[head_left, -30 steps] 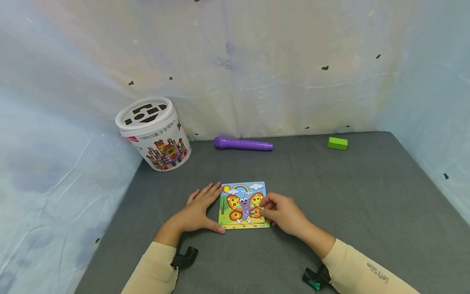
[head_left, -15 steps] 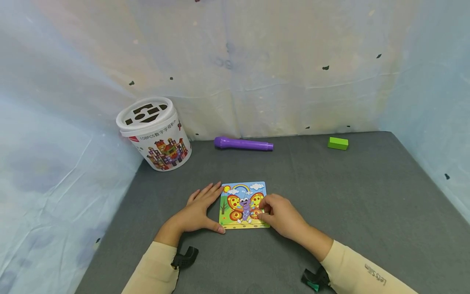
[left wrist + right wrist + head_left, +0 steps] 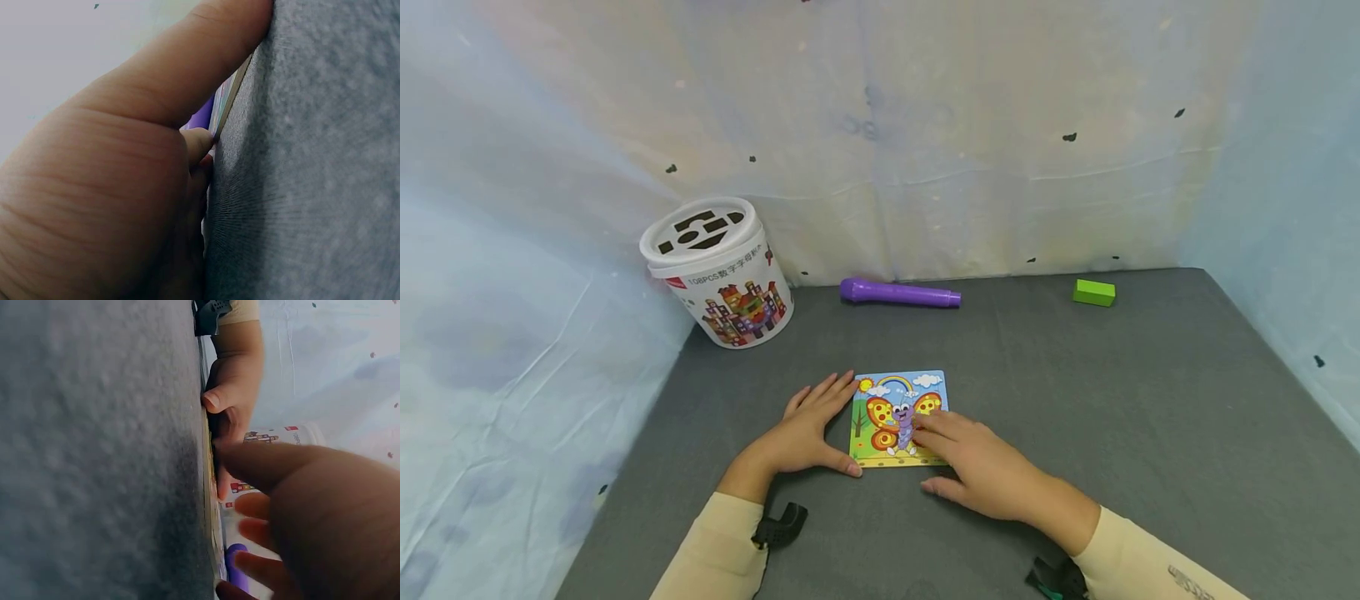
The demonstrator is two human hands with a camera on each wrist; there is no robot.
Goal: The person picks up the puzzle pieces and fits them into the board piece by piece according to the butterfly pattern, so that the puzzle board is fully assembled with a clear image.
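A butterfly puzzle board [image 3: 896,400] lies flat on the grey table, with a rainbow and sun printed at its top. My left hand [image 3: 808,433] rests at its left side, fingers straight, with fingertips and thumb at the edge. Over the lower right of the board, my right hand [image 3: 988,471] has its fingers extended and its thumb spread apart below. Those fingers hide the lower right wing. Whether they touch the surface cannot be told. In the left wrist view, the board's thin edge [image 3: 234,94] shows beyond the thumb.
A white block bucket [image 3: 722,275] with a slotted lid stands at the back left. Behind the board lie a purple toy microphone [image 3: 900,293] and, farther right, a green block [image 3: 1093,292]. A pale cloth hangs along the table's back edge.
My right hand goes from pinching at the board's right side to lying over it with fingers straightened. The piece there now sits level within the board. My left hand stays put.
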